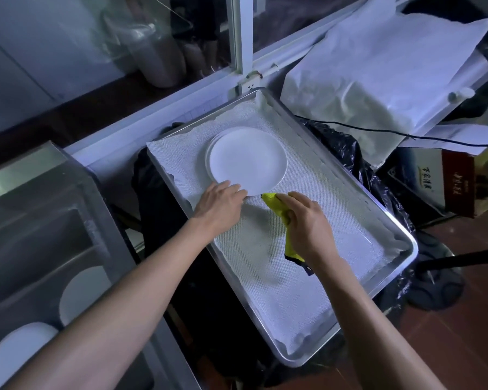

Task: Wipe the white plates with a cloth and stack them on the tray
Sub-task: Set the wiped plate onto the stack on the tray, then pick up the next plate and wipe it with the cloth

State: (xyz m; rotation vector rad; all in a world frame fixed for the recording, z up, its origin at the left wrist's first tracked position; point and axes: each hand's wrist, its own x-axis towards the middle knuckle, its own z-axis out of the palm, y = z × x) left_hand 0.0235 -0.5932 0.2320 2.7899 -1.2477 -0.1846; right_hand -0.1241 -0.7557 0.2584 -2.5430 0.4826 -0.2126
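A metal tray (pixel 393 273) sits on a stand draped in black plastic (pixel 350 153), lined with a white mesh cloth (pixel 307 277). On the far half of the tray lies a stack of white plates (pixel 247 159); the rims of lower plates peek out on the left side, though their count cannot be told.

The left hand (pixel 220 204) reaches over the tray's near-left edge, fingers straight and close together, tips touching the near rim of the top plate. The right hand (pixel 307 223) is just beside it on the liner, fingers curled round a yellow cloth (pixel 278 205), which bunches out from under the palm toward the plates and hangs down at the wrist, showing a dark edge. The cloth's tip lies just short of the stack's near rim.

At lower left, a steel sink (pixel 54 220) holds 2 more white plates (pixel 82 294), partly hidden by the left forearm. Beyond the tray, a white bag (pixel 378 66) covers something bulky at upper right, and a black cable (pixel 406 133) runs across below it. A printed box (pixel 448 184) stands at the right edge.
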